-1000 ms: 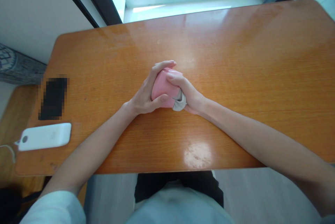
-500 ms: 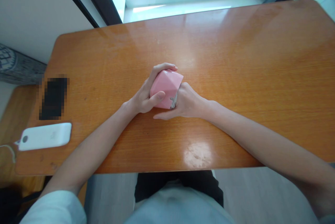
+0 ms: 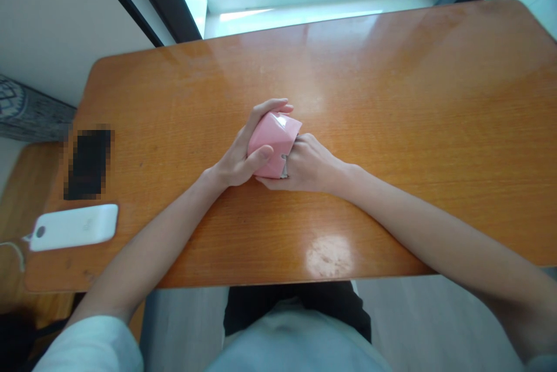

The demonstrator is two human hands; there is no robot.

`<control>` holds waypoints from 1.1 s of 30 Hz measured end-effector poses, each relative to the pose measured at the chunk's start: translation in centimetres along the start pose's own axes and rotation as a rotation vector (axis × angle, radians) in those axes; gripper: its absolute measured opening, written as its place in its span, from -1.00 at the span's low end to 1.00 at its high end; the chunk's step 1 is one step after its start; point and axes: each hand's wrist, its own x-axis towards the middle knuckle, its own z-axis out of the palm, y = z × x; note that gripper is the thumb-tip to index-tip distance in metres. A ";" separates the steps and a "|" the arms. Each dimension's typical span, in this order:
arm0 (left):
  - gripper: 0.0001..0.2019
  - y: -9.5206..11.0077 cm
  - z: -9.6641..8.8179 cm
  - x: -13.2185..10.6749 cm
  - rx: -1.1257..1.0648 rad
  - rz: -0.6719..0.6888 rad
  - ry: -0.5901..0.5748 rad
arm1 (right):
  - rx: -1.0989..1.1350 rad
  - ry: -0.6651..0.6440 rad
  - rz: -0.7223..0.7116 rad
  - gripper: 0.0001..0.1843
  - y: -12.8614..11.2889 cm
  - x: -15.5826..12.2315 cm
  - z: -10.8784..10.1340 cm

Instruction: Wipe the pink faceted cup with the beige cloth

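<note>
A small pink folded object (image 3: 275,138), with a bit of grey showing at its near edge, sits between both hands at the middle of the wooden table (image 3: 391,105). My left hand (image 3: 241,154) wraps round its left side, fingers over the top and thumb on the front. My right hand (image 3: 307,164) presses against its right side with fingers tucked under and behind it; its fingertips are hidden.
A white power bank (image 3: 73,227) with a cable lies at the table's left near corner. A dark blurred-out phone-sized item (image 3: 87,163) lies just beyond it. A window sill runs behind the table's far edge.
My right hand came off the top of the pink object and moved to its right side and underside. The object was turned in my left hand, and less of its grey part shows.
</note>
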 end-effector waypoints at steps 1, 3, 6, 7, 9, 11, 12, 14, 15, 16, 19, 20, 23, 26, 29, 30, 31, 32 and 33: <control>-0.20 0.1 0.0 0.0 0.012 0.001 0.000 | 0.027 -0.003 0.019 -0.62 -0.1 0.0 0.1; -0.17 0.3 -0.1 0.1 0.016 0.015 0.021 | 0.102 -0.020 0.076 -0.62 -0.2 0.1 0.2; -0.19 0.6 0.0 0.2 0.008 0.045 0.045 | 0.300 -0.029 0.180 -0.70 -0.5 0.3 0.1; -0.20 0.6 0.0 0.2 0.019 0.054 0.042 | 0.391 -0.026 0.213 -0.72 -0.6 0.4 0.0; -0.19 0.5 0.0 0.2 0.055 0.068 0.035 | 0.601 -0.008 0.276 -0.72 -0.9 0.7 -0.3; -0.17 0.2 0.1 0.2 0.077 0.083 0.035 | 0.820 -0.006 0.357 -0.70 -1.2 1.1 -0.6; -0.17 0.0 0.1 0.2 0.078 0.084 0.036 | 0.921 -0.017 0.404 -0.67 -1.3 1.2 -0.8; -0.16 -0.2 0.1 0.2 0.068 0.085 0.047 | 1.086 -0.050 0.484 -0.61 -1.4 1.5 -1.1; -0.15 -0.3 0.1 0.2 0.063 0.090 0.053 | 1.147 -0.067 0.515 -0.59 -1.4 1.6 -1.2; -0.14 -0.3 0.1 0.2 0.061 0.094 0.058 | 1.193 -0.073 0.543 -0.57 -1.3 1.7 -1.2; -0.13 0.0 -0.1 0.1 0.088 0.080 0.039 | 1.300 -0.015 0.638 -0.54 -1.1 1.8 -0.9; -0.13 0.1 -0.1 0.1 0.102 0.075 0.029 | 1.353 0.013 0.676 -0.54 -1.1 1.9 -0.8; -0.12 0.1 -0.2 0.0 0.119 0.105 0.007 | 1.573 0.054 0.783 -0.52 -1.2 2.1 -0.5; -0.12 -0.2 -0.1 0.0 0.112 0.130 0.019 | 1.684 0.054 0.859 -0.53 -1.3 2.2 -0.6; -0.11 -0.4 -0.1 0.1 0.144 0.159 0.003 | 1.664 0.047 0.864 -0.56 -1.0 2.2 -0.8; -0.13 -0.4 -0.1 0.1 0.156 0.163 -0.003 | 1.652 0.042 0.856 -0.56 -0.9 2.2 -0.8; -0.15 -0.4 -0.1 0.1 0.163 0.159 -0.004 | 1.639 0.039 0.847 -0.55 -0.9 2.1 -0.8; -0.19 -0.4 -0.1 0.0 0.165 0.150 0.000 | 1.627 0.035 0.836 -0.53 -0.8 2.1 -0.8; -0.22 -0.4 -0.1 0.0 0.164 0.141 0.006 | 1.616 0.032 0.828 -0.51 -0.8 2.1 -0.7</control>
